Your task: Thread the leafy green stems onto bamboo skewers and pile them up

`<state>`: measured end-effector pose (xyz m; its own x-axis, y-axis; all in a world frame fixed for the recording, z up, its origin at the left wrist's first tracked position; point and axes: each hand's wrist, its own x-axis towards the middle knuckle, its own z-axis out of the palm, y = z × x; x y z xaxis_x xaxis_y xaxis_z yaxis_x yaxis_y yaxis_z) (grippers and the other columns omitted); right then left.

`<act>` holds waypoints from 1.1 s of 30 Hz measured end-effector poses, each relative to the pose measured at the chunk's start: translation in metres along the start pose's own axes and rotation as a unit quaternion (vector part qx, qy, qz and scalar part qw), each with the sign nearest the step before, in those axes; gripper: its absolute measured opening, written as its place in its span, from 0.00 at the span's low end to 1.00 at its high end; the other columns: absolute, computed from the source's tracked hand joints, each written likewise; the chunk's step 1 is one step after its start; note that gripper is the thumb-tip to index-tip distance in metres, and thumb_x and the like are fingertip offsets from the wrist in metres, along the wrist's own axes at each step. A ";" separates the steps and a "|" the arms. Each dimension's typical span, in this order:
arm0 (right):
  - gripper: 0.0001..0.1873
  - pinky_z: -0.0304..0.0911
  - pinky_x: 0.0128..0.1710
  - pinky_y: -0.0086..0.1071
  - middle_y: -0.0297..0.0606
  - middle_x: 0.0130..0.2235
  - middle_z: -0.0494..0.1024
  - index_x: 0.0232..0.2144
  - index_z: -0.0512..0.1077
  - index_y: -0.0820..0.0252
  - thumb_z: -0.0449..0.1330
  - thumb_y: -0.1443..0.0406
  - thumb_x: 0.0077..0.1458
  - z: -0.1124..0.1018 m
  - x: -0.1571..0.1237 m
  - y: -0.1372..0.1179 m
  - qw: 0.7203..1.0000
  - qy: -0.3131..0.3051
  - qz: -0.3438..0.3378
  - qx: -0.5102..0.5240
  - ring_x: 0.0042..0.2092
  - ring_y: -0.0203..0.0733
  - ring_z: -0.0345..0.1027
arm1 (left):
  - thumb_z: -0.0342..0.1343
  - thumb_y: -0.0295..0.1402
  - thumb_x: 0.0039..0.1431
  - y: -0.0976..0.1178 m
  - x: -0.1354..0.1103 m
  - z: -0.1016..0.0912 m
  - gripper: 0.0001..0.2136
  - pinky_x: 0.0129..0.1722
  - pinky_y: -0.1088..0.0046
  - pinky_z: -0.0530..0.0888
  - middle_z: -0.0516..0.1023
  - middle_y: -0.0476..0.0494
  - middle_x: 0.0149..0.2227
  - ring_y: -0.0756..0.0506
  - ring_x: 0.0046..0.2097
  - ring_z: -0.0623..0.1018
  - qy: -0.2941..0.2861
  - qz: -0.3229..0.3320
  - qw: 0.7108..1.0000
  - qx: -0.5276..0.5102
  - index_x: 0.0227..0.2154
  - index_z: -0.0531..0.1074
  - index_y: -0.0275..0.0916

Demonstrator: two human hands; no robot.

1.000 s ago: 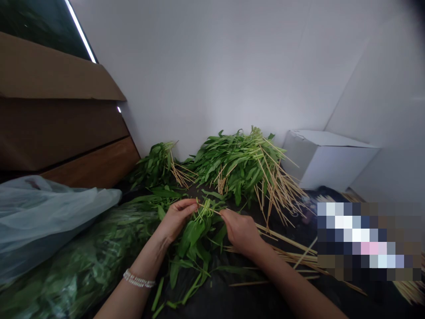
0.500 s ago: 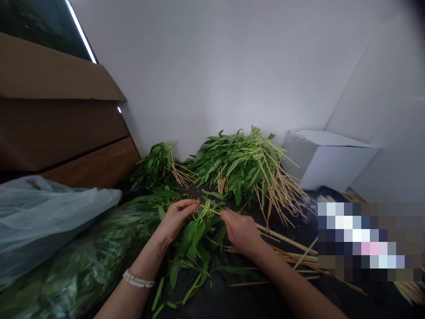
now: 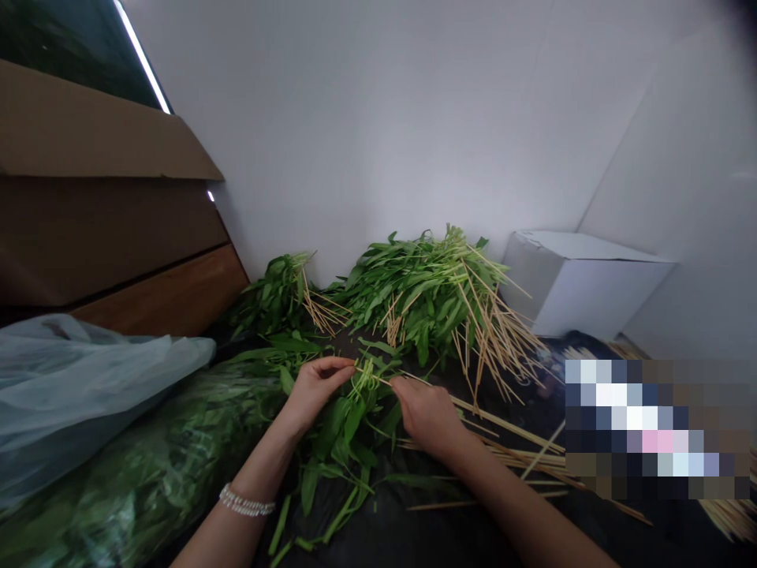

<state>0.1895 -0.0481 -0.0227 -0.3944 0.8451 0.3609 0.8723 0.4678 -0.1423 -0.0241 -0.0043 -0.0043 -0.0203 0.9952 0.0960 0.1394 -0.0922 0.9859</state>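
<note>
Several leafy green stems (image 3: pixel 366 379), like water spinach, hang bunched between my hands, threaded on a thin bamboo skewer (image 3: pixel 382 380). My left hand (image 3: pixel 316 392) is closed in a pinch at a green stem by the skewer's left end; the exact contact is partly hidden. On the other side, my right hand (image 3: pixel 429 410) grips the skewer, its fingers closed with the thumb along it. Leaves from the bunch droop below my hands over a dark sheet (image 3: pixel 414 540). Loose bamboo skewers (image 3: pixel 514 454) lie under and beside my right forearm.
Behind my hands, a big pile of skewered greens (image 3: pixel 414 276) leans near the wall, with a smaller pile (image 3: pixel 275 288) to its left. A clear bag of leaves (image 3: pixel 177 450) lies at left, below a cardboard box (image 3: pixel 106 229). A white box (image 3: pixel 583 288) stands at back right.
My hands stay almost in place. The left fingertips have shifted very slightly right along the bunch, and the skewer remains in my right hand.
</note>
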 end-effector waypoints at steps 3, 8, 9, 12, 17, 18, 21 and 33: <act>0.13 0.54 0.28 0.29 0.36 0.35 0.79 0.41 0.69 0.58 0.46 0.70 0.63 0.001 0.000 0.000 1.000 0.003 0.002 0.004 0.35 0.40 0.73 | 0.70 0.40 0.38 -0.001 0.000 0.000 0.14 0.36 0.73 0.70 0.81 0.46 0.30 0.47 0.32 0.76 -0.001 0.001 1.000 -0.017 0.29 0.80 0.38; 0.13 0.54 0.30 0.29 0.37 0.35 0.79 0.41 0.69 0.58 0.45 0.69 0.64 0.002 0.000 0.001 1.000 0.000 0.003 0.014 0.35 0.39 0.73 | 0.70 0.41 0.38 -0.003 0.000 0.000 0.15 0.36 0.76 0.70 0.81 0.48 0.28 0.50 0.31 0.75 -0.017 -0.032 0.998 -0.054 0.29 0.80 0.38; 0.13 0.54 0.30 0.29 0.37 0.35 0.79 0.41 0.69 0.58 0.45 0.69 0.64 0.002 0.000 0.001 1.000 -0.001 0.003 0.015 0.36 0.39 0.73 | 0.70 0.41 0.37 -0.003 0.000 0.000 0.15 0.36 0.76 0.70 0.80 0.48 0.28 0.50 0.30 0.75 -0.020 -0.037 0.998 -0.056 0.28 0.80 0.38; 0.13 0.54 0.30 0.29 0.37 0.36 0.79 0.41 0.69 0.58 0.44 0.69 0.64 0.004 0.000 0.002 1.000 -0.004 0.001 0.022 0.37 0.39 0.73 | 0.71 0.42 0.36 -0.002 0.000 0.000 0.15 0.35 0.77 0.70 0.80 0.49 0.26 0.51 0.29 0.74 -0.025 -0.045 0.997 -0.061 0.27 0.80 0.37; 0.13 0.54 0.31 0.30 0.37 0.35 0.78 0.41 0.69 0.58 0.44 0.69 0.65 0.006 0.000 0.003 1.000 0.003 -0.004 0.029 0.37 0.40 0.73 | 0.71 0.42 0.35 -0.002 0.000 0.001 0.16 0.34 0.76 0.70 0.80 0.48 0.25 0.51 0.28 0.74 -0.027 -0.045 0.997 -0.063 0.26 0.80 0.37; 0.13 0.54 0.31 0.30 0.37 0.35 0.78 0.41 0.69 0.58 0.44 0.69 0.65 0.007 0.000 0.003 1.000 0.006 -0.006 0.030 0.37 0.40 0.73 | 0.71 0.42 0.35 -0.002 0.000 0.001 0.16 0.34 0.76 0.70 0.80 0.48 0.25 0.51 0.28 0.74 -0.028 -0.046 0.997 -0.063 0.27 0.80 0.37; 0.13 0.54 0.31 0.30 0.37 0.35 0.78 0.41 0.68 0.58 0.45 0.69 0.64 0.009 -0.001 0.003 0.999 0.017 -0.014 0.036 0.37 0.40 0.72 | 0.71 0.42 0.36 -0.004 0.000 0.001 0.16 0.34 0.75 0.71 0.80 0.47 0.26 0.50 0.29 0.75 -0.032 -0.053 0.996 -0.064 0.27 0.80 0.37; 0.11 0.51 0.29 0.29 0.35 0.32 0.77 0.38 0.68 0.58 0.46 0.70 0.63 0.012 -0.001 0.003 0.999 0.028 -0.017 0.038 0.33 0.38 0.70 | 0.71 0.41 0.36 -0.004 0.000 0.001 0.15 0.33 0.76 0.70 0.80 0.48 0.26 0.51 0.28 0.75 -0.044 -0.065 0.995 -0.067 0.26 0.80 0.37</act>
<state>0.1890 -0.0443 -0.0341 -0.4055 0.8135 0.4169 0.8330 0.5167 -0.1978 -0.0234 -0.0040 -0.0084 0.0578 0.9976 -0.0394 0.0081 0.0390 0.9992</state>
